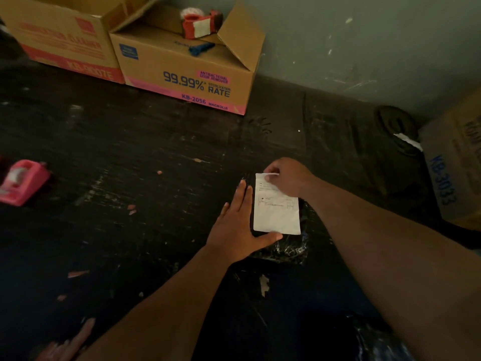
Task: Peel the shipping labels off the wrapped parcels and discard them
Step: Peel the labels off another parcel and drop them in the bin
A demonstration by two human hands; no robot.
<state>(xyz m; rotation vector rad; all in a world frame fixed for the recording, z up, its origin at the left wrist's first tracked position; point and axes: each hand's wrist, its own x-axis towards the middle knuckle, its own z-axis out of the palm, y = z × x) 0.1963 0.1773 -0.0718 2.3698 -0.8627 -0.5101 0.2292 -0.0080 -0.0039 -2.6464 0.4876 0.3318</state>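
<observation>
A parcel wrapped in shiny black plastic (289,248) lies on the dark table a little right of centre. A white shipping label (277,212) covers its top face. My left hand (236,227) lies flat with fingers spread along the label's left edge, thumb under its lower edge, pressing the parcel down. My right hand (286,178) pinches the label's far top corner, which is curled up slightly off the wrap. More black plastic wrap (372,340) shows at the bottom right, under my right forearm.
Two open cardboard boxes (187,74) stand at the back left against the wall; one holds a red and white tape dispenser (200,24). A pink tape dispenser (22,181) sits at the left edge. Another box (455,168) stands at the right. Paper scraps dot the table.
</observation>
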